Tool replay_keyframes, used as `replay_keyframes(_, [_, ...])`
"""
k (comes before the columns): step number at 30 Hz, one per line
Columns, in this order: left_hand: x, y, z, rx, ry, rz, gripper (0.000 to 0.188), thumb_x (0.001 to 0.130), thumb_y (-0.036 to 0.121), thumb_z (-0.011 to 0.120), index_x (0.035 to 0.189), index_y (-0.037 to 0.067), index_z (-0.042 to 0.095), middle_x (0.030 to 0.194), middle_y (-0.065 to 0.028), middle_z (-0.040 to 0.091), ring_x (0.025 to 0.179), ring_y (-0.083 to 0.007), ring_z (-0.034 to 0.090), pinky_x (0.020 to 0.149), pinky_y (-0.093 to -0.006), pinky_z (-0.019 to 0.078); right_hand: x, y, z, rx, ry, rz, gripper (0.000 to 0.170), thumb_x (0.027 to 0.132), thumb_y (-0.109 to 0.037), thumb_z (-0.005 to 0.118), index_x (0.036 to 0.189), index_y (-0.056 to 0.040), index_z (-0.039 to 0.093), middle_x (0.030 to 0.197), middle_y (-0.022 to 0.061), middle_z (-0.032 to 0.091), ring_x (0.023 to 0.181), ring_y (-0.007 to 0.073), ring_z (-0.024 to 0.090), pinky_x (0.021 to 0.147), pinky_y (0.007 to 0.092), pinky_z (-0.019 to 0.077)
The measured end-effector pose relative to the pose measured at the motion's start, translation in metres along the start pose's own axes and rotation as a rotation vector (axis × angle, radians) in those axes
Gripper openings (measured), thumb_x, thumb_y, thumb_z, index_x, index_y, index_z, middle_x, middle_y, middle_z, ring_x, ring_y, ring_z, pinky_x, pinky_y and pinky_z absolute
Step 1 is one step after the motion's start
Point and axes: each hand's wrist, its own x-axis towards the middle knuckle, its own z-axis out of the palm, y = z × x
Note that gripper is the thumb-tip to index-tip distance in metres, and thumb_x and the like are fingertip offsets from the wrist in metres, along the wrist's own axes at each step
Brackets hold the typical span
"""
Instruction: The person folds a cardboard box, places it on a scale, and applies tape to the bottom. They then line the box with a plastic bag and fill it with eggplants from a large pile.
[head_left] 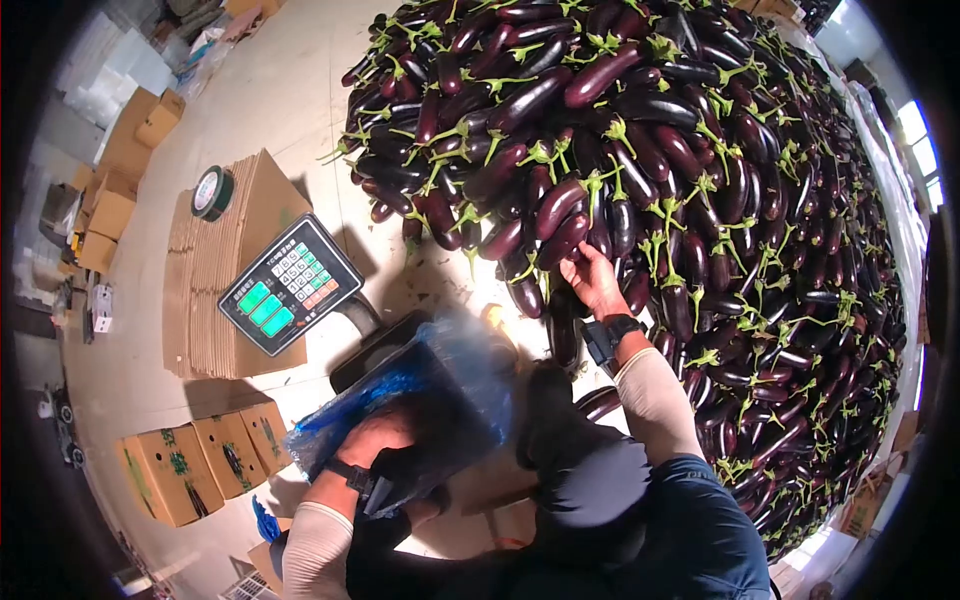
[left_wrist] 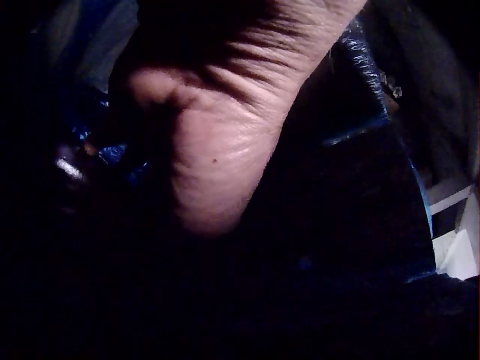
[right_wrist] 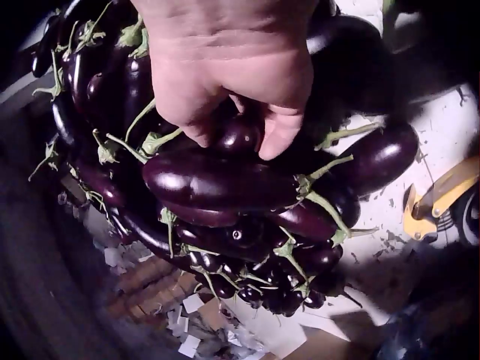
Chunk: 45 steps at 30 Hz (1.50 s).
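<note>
In the head view my right hand (head_left: 597, 284) is at the near edge of a big eggplant pile (head_left: 690, 150). Its thumb and fingers pinch the end of an eggplant (right_wrist: 241, 135), seen in the right wrist view. Another eggplant (right_wrist: 217, 180) with a green stem lies just in front of the fingertips. My left hand (head_left: 380, 436) reaches into the mouth of a blue plastic bag (head_left: 465, 385) beside the scale. Inside the bag it is dark. The left wrist view shows the heel of the hand (left_wrist: 217, 165), but the fingers are lost in shadow, so I cannot tell what they hold.
A scale display with keypad (head_left: 290, 284) stands left of the bag. Behind it is a stack of flat cardboard (head_left: 235, 220) with a roll of green tape (head_left: 212, 193) on top. Printed cartons (head_left: 175, 470) stand at lower left. A yellow-handled tool (right_wrist: 442, 196) lies on the floor.
</note>
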Motion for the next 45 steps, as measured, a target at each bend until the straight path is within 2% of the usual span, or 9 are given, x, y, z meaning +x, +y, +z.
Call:
replay_keyframes(5, [-0.006, 0.021, -0.018, -0.053, 0.014, 0.037, 0.052, 0.095, 0.028, 0.054, 0.144, 0.010, 0.049, 0.150, -0.0140, 0.045, 0.141, -0.0306, 0.039, 0.117, -0.0384, 0.0304, -0.021, -0.015, 0.020, -0.508, 0.276, -0.098, 0.017, 0.097, -0.023, 0.059, 0.096, -0.0067, 0.064, 0.079, 0.0046, 0.066, 0.060, 0.0165, 0.062, 0.051, 0.0267, 0.0479])
replay_keyframes(10, [-0.003, 0.036, -0.030, -0.002, -0.027, -0.040, 0.052, 0.096, 0.030, 0.051, 0.143, 0.009, 0.049, 0.150, -0.0144, 0.046, 0.140, -0.0318, 0.041, 0.117, -0.0383, 0.0311, -0.008, -0.045, 0.010, -0.578, 0.221, -0.274, 0.009, 0.090, -0.008, 0.060, 0.083, -0.0030, 0.064, 0.069, 0.0015, 0.058, 0.049, 0.0102, 0.048, 0.044, 0.0251, 0.0362])
replay_keyframes(16, [-0.003, 0.013, -0.017, 0.036, -0.041, -0.037, 0.051, 0.094, 0.034, 0.057, 0.138, 0.010, 0.055, 0.144, -0.0159, 0.052, 0.137, -0.0303, 0.044, 0.114, -0.0381, 0.0337, 0.006, -0.065, -0.004, -1.057, 0.310, -0.488, 0.011, 0.086, -0.010, 0.068, 0.090, -0.0003, 0.064, 0.073, 0.0040, 0.063, 0.058, 0.0124, 0.057, 0.052, 0.0278, 0.0457])
replay_keyframes(21, [-0.010, 0.030, -0.031, 0.076, -0.029, -0.017, 0.055, 0.091, 0.035, 0.062, 0.139, 0.009, 0.054, 0.144, -0.0165, 0.052, 0.134, -0.0326, 0.046, 0.114, -0.0395, 0.0355, -0.035, -0.064, -0.019, -1.493, 0.379, -0.535, 0.034, 0.084, -0.025, 0.066, 0.101, 0.0045, 0.066, 0.097, 0.0292, 0.068, 0.097, 0.0427, 0.066, 0.087, 0.0467, 0.0517])
replay_keyframes(24, [-0.009, 0.035, -0.033, 0.059, -0.071, -0.145, 0.057, 0.091, 0.035, 0.062, 0.140, 0.009, 0.053, 0.146, -0.0157, 0.050, 0.136, -0.0324, 0.045, 0.114, -0.0395, 0.0353, -0.057, -0.062, -0.046, -1.581, 0.382, -0.467, 0.034, 0.085, -0.023, 0.068, 0.104, 0.0047, 0.064, 0.101, 0.0266, 0.069, 0.100, 0.0401, 0.067, 0.089, 0.0442, 0.0512])
replay_keyframes(39, [-0.009, 0.038, -0.029, 0.082, -0.139, -0.313, 0.067, 0.090, 0.042, 0.064, 0.146, 0.011, 0.046, 0.146, -0.0183, 0.049, 0.136, -0.0352, 0.045, 0.114, -0.0392, 0.0358, -0.236, -0.030, -0.197, -1.499, 0.432, -0.347, 0.032, 0.086, -0.023, 0.061, 0.107, 0.0009, 0.067, 0.106, 0.0256, 0.068, 0.100, 0.0420, 0.065, 0.091, 0.0463, 0.0516])
replay_keyframes(42, [-0.009, 0.040, -0.028, 0.125, -0.130, -0.322, 0.068, 0.090, 0.038, 0.066, 0.146, 0.009, 0.044, 0.146, -0.0193, 0.048, 0.135, -0.0351, 0.047, 0.113, -0.0390, 0.0365, -0.215, -0.073, -0.215, -1.454, 0.443, -0.333, 0.028, 0.086, -0.022, 0.061, 0.101, 0.0009, 0.067, 0.093, 0.0215, 0.070, 0.091, 0.0415, 0.067, 0.085, 0.0434, 0.0539])
replay_keyframes(44, [-0.004, 0.029, -0.022, 0.171, -0.082, -0.299, 0.067, 0.088, 0.034, 0.068, 0.146, 0.008, 0.045, 0.144, -0.0191, 0.050, 0.133, -0.0349, 0.048, 0.113, -0.0387, 0.0373, -0.182, -0.098, -0.222, -1.437, 0.337, -0.393, 0.025, 0.089, -0.023, 0.061, 0.097, 0.0007, 0.067, 0.082, 0.0173, 0.071, 0.075, 0.0336, 0.069, 0.070, 0.0392, 0.0562])
replay_keyframes(45, [-0.002, 0.024, -0.021, 0.171, -0.082, -0.300, 0.067, 0.088, 0.034, 0.068, 0.146, 0.008, 0.045, 0.144, -0.0191, 0.050, 0.133, -0.0349, 0.048, 0.113, -0.0387, 0.0373, -0.182, -0.123, -0.194, -1.295, 0.305, -0.215, 0.025, 0.091, -0.023, 0.061, 0.095, 0.0005, 0.067, 0.079, 0.0160, 0.071, 0.069, 0.0276, 0.068, 0.064, 0.0363, 0.0553])
